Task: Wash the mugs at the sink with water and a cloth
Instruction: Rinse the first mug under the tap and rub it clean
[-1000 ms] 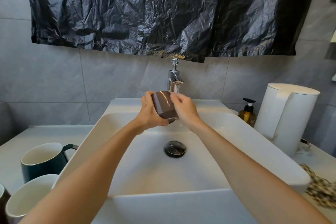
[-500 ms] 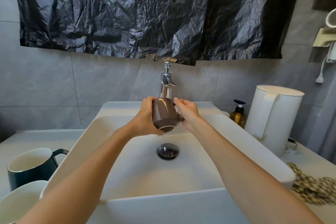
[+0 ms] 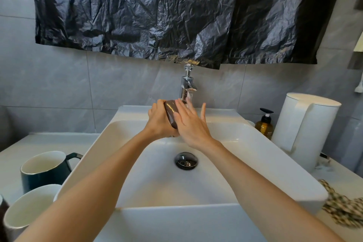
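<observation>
My left hand (image 3: 159, 122) grips a small brown mug (image 3: 171, 112) from the left and holds it under the chrome tap (image 3: 187, 86), above the back of the white sink (image 3: 265, 155). My right hand (image 3: 191, 124) lies flat against the mug's right side with its fingers spread. Water runs from the spout behind my fingers. On the counter to the left stand a dark green mug (image 3: 44, 169) and a white mug (image 3: 25, 210). A checked cloth (image 3: 341, 206) lies bunched on the counter at the right.
A white kettle (image 3: 306, 127) and a brown pump bottle (image 3: 264, 124) stand right of the sink. A black drain plug (image 3: 186, 160) sits in the basin. A black plastic sheet (image 3: 157, 12) hangs on the tiled wall above the tap.
My right hand has let go of the mug's edge and now rests flat on its side with spread fingers. The mug has tilted and moved a little up toward the spout.
</observation>
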Available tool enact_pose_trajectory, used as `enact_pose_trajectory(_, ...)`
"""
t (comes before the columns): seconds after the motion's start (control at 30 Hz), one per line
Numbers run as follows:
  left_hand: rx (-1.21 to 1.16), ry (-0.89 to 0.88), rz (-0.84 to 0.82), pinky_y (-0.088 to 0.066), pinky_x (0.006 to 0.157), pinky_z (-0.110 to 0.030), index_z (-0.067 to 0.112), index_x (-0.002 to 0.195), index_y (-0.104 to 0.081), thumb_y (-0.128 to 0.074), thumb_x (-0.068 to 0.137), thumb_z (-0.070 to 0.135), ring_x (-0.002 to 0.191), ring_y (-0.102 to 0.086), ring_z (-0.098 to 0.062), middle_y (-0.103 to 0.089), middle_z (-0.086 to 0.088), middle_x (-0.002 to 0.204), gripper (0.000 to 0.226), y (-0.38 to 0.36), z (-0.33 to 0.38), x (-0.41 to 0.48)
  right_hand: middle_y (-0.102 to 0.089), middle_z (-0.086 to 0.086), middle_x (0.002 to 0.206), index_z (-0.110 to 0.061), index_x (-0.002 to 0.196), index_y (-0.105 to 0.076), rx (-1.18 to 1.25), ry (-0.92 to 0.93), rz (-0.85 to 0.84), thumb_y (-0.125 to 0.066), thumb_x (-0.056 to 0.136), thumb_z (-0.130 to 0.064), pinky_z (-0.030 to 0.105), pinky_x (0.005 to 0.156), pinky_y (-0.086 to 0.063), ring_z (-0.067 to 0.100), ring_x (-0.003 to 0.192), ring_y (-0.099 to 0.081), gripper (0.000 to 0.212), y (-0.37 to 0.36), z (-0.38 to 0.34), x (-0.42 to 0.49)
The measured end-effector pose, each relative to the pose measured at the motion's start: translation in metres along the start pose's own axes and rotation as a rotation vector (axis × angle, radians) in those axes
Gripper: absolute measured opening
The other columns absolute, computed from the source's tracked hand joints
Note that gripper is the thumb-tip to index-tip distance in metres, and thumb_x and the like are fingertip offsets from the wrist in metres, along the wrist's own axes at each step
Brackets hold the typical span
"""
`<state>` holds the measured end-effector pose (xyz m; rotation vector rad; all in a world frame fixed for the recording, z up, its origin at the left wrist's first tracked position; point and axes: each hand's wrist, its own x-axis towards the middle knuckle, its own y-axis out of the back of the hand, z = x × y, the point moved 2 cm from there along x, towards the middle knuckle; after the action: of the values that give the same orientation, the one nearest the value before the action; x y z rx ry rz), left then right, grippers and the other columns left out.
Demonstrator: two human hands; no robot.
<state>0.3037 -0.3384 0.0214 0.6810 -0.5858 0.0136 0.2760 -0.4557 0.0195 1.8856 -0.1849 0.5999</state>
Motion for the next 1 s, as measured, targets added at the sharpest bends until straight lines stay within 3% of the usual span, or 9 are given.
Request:
enact_pose_trajectory(0.1,0.014,0.021,-0.051,-0.039,0.081,-0.032,0.007,0.123,-0.036,-0.089,0.057,0.016,0.108,-0.038,-0.025,-0.038,-0.005,0.111,0.085,0.0,-0.002,0.0,-0.009,-0.008,0.161,-0.02,0.154,-0.011,0.042,0.076,-0.035,-0.016,0.106,-0.031,0.037,0.118,0.016,0.004,0.147,-0.001,0.05,0.0,-0.003,-0.004)
enact_pose_trajectory(0.23,0.053,-0.012,-0.137,-0.034,0.074,-0.026,0.009,0.118,-0.036,-0.089,0.053,0.017,0.104,-0.037,-0.021,-0.038,-0.002,0.108,0.084,-0.01,0.001,-0.002,-0.012,-0.008,0.161,-0.023,0.154,-0.011,0.08,-0.049,-0.025,-0.014,0.106,-0.033,0.035,0.116,0.02,0.003,0.147,-0.003,0.05,0.004,0.007,0.0)
enact_pose_trajectory(0.43,0.046,0.054,-0.052,-0.031,0.078,-0.028,0.009,0.118,-0.036,-0.085,0.06,0.018,0.107,-0.038,-0.025,-0.039,-0.006,0.113,0.077,-0.005,-0.002,0.001,-0.011,-0.004,0.161,-0.016,0.154,-0.013,0.106,0.07,-0.053,-0.023,0.106,-0.026,0.027,0.12,0.001,0.008,0.147,-0.007,0.051,-0.002,-0.007,-0.009)
enact_pose_trajectory(0.57,0.15,-0.027,-0.139,-0.033,0.074,-0.027,0.01,0.118,-0.036,-0.089,0.052,0.019,0.101,-0.036,-0.02,-0.038,-0.002,0.109,0.085,-0.007,0.003,-0.004,-0.007,-0.005,0.161,-0.023,0.155,-0.007,0.142,-0.075,-0.073,-0.015,0.105,-0.034,0.036,0.119,0.011,0.008,0.148,0.001,0.051,-0.001,0.004,-0.001)
enact_pose_trajectory(0.67,0.189,-0.071,-0.149,-0.037,0.076,-0.029,0.011,0.12,-0.035,-0.09,0.054,0.022,0.1,-0.03,-0.016,-0.033,0.001,0.108,0.087,-0.009,0.008,-0.006,-0.008,-0.004,0.162,-0.026,0.155,-0.009,0.252,-0.144,-0.073,-0.017,0.104,-0.04,0.039,0.12,-0.002,0.012,0.148,-0.001,0.053,-0.005,0.015,0.003)
enact_pose_trajectory(0.73,0.243,-0.118,-0.151,-0.042,0.076,-0.033,0.012,0.122,-0.034,-0.09,0.054,0.023,0.101,-0.029,-0.016,-0.031,0.002,0.109,0.089,-0.008,0.008,-0.007,-0.022,0.003,0.158,-0.02,0.152,-0.023,0.339,-0.154,-0.035,-0.022,0.105,-0.035,0.034,0.115,-0.013,0.018,0.146,-0.012,0.049,-0.003,0.022,0.007)
enact_pose_trajectory(0.83,0.323,-0.194,-0.173,-0.05,0.074,-0.044,0.015,0.123,-0.035,-0.089,0.05,0.02,0.102,-0.031,-0.02,-0.033,-0.001,0.113,0.091,-0.007,0.006,-0.009,-0.052,0.012,0.124,-0.013,0.129,-0.053,0.315,-0.217,0.079,-0.027,0.105,-0.027,0.032,0.095,-0.03,0.026,0.12,-0.042,0.039,0.003,0.038,0.012)
enact_pose_trajectory(0.9,0.34,-0.232,-0.175,-0.051,0.073,-0.045,0.016,0.124,-0.036,-0.089,0.049,0.02,0.102,-0.032,-0.02,-0.034,-0.002,0.114,0.091,-0.005,0.003,-0.008,-0.059,0.005,0.096,-0.012,0.107,-0.057,0.431,-0.282,0.068,-0.033,0.103,-0.028,0.033,0.077,-0.039,0.023,0.092,-0.055,0.029,0.004,0.044,0.013)
enact_pose_trajectory(1.0,0.403,-0.32,-0.171,-0.047,0.061,-0.035,0.016,0.123,-0.037,-0.084,0.056,0.015,0.1,-0.032,-0.019,-0.033,-0.002,0.112,0.083,0.0,-0.001,-0.008,-0.047,-0.003,0.048,-0.012,0.075,-0.048,0.78,-0.424,-0.017,-0.043,0.101,-0.024,0.03,0.06,-0.039,0.017,0.052,-0.046,0.029,0.005,0.047,0.019)
